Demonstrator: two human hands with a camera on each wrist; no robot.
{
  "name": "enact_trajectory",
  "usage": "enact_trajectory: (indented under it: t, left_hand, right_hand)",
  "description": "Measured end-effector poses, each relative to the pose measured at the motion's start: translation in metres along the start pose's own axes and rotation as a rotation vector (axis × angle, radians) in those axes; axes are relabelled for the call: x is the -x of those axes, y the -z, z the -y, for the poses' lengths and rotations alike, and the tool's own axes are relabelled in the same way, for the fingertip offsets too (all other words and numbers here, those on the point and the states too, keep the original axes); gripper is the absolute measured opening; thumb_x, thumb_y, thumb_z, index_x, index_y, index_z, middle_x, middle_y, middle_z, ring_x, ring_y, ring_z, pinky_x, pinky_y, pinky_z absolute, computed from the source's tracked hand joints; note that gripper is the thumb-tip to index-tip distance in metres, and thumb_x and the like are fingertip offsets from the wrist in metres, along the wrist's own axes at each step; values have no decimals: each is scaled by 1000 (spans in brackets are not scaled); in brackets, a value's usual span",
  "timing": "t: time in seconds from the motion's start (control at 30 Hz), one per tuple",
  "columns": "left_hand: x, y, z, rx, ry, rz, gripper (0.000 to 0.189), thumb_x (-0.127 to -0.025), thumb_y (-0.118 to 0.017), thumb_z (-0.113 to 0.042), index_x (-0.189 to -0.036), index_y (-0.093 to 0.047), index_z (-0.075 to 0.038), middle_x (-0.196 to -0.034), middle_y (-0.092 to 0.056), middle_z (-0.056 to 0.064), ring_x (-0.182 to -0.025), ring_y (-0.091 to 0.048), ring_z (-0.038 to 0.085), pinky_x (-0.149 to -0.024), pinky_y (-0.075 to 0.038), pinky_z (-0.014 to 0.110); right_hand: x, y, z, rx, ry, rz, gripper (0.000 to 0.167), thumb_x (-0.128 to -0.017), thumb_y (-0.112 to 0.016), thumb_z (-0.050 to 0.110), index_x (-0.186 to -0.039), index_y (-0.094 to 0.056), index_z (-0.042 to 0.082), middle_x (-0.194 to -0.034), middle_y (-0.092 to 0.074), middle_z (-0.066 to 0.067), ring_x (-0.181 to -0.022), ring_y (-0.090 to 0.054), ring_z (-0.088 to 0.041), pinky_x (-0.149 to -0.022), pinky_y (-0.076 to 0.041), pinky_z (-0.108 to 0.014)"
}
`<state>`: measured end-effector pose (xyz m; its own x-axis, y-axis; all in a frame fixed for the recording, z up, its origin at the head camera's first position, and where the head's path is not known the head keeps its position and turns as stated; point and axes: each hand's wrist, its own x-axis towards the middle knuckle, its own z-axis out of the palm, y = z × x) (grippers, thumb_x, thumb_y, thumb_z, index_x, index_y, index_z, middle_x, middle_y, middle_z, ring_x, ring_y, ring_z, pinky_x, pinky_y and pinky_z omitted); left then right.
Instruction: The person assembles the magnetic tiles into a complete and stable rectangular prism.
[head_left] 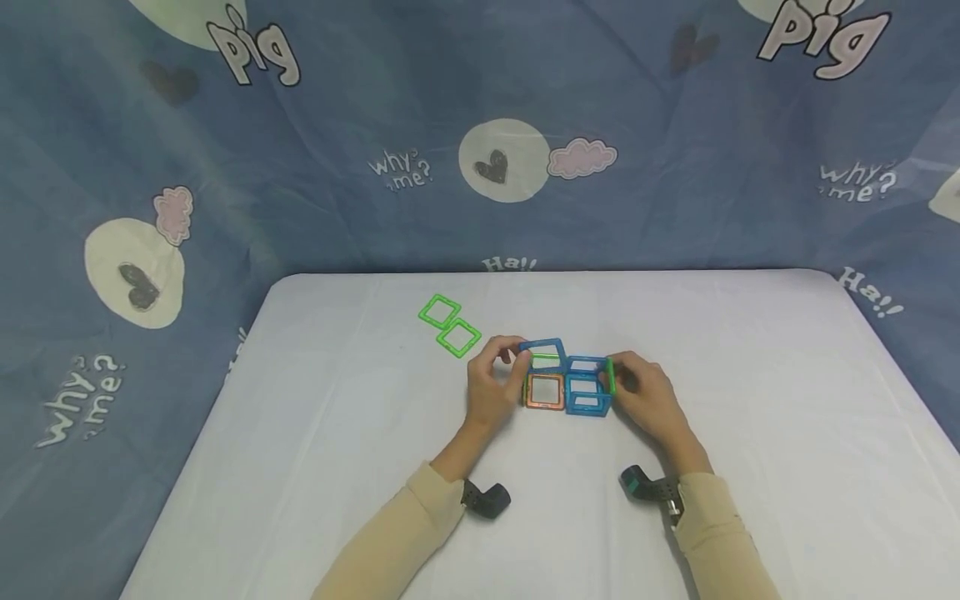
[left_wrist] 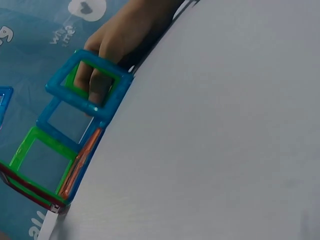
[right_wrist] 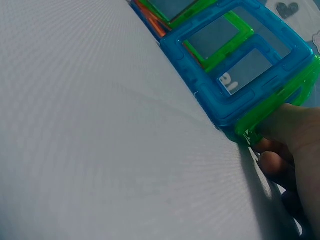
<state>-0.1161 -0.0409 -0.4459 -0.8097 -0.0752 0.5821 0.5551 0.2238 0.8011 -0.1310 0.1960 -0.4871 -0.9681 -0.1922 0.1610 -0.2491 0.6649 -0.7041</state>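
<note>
A small structure of square magnetic frame tiles stands on the white table between the two hands. An orange tile (head_left: pixel 545 406) lies at its front left, with blue tiles (head_left: pixel 588 410) beside it forming a box. My left hand (head_left: pixel 491 387) pinches the left edge of a tilted blue tile (head_left: pixel 553 342) at the back left; the left wrist view does not show this hand. At the structure's right end my right hand (head_left: pixel 648 396) grips an upright green tile (head_left: pixel 611 377). In the right wrist view, its thumb and fingers (right_wrist: pixel 275 162) are at that green tile's lower edge.
Two loose green tiles (head_left: pixel 459 337) lie corner to corner behind and left of the structure. The white-covered table (head_left: pixel 750 375) reaches back to a blue printed cloth (head_left: pixel 360 217). Black wrist cameras (head_left: pixel 487 500) are strapped at both sleeves.
</note>
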Motion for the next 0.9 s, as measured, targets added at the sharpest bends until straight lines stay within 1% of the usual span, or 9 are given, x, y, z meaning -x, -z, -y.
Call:
enact_trajectory:
  t: [0.07,0.17,0.3,0.4,0.43,0.53,0.73,0.9]
  left_hand:
    - [2,0,-1,-10,-16,11,11,-83,-62,1,-93,-62,4,-80,-66,16,-74,-55,19,-66,-45,47]
    - [4,0,-1,-21,-41,30,10,-82,-62,2,-92,-61,3,-81,-65,15,-74,-56,20,-66,-45,45]
    - [12,-2,14,-21,-56,59,10,-81,-63,0,-91,-61,0,-81,-65,13,-75,-57,19,-66,-45,42]
    - [18,-4,27,-17,-54,92,10,-82,-63,-6,-92,-61,-4,-83,-65,9,-76,-57,17,-68,-45,38]
    - [19,-4,28,-19,-55,103,10,-83,-63,-8,-92,-61,-5,-83,-64,7,-77,-57,15,-68,-45,37]
    - [22,-2,29,-29,-68,141,10,-84,-63,-13,-93,-62,-9,-85,-63,3,-80,-56,13,-70,-46,32]
    - [26,2,29,-93,-142,244,11,-85,-63,-18,-94,-63,-12,-88,-65,0,-81,-55,13,-68,-48,28]
    - [25,5,30,-142,-174,265,11,-84,-66,-19,-93,-64,-12,-91,-67,-1,-87,-56,11,-72,-47,28]
  right_hand:
    - [0,0,0,2,1,0,23,-89,-65,22,-108,-62,9,-97,-69,-9,-94,-60,-27,-98,-40,-52]
    - [-1,0,1,4,-3,-1,24,-89,-65,23,-109,-62,10,-97,-68,-8,-93,-59,-26,-96,-41,-51]
    - [0,0,0,5,-13,3,24,-90,-64,24,-110,-62,11,-99,-68,-8,-93,-58,-24,-94,-42,-49]
    - [0,0,0,6,-16,5,25,-90,-64,24,-111,-61,11,-100,-68,-8,-94,-57,-24,-94,-42,-48]
    - [0,0,0,7,-16,4,25,-90,-64,24,-111,-61,11,-101,-67,-8,-94,-57,-24,-94,-42,-48]
    - [0,-1,0,18,-20,-1,25,-90,-64,24,-112,-61,11,-102,-68,-8,-95,-57,-24,-93,-42,-47]
    - [2,-1,1,21,-32,1,25,-89,-64,25,-111,-62,11,-100,-68,-8,-94,-56,-24,-90,-42,-46]
    - [2,-1,1,19,-31,-2,25,-89,-64,25,-111,-62,12,-100,-68,-8,-94,-56,-24,-91,-43,-47]
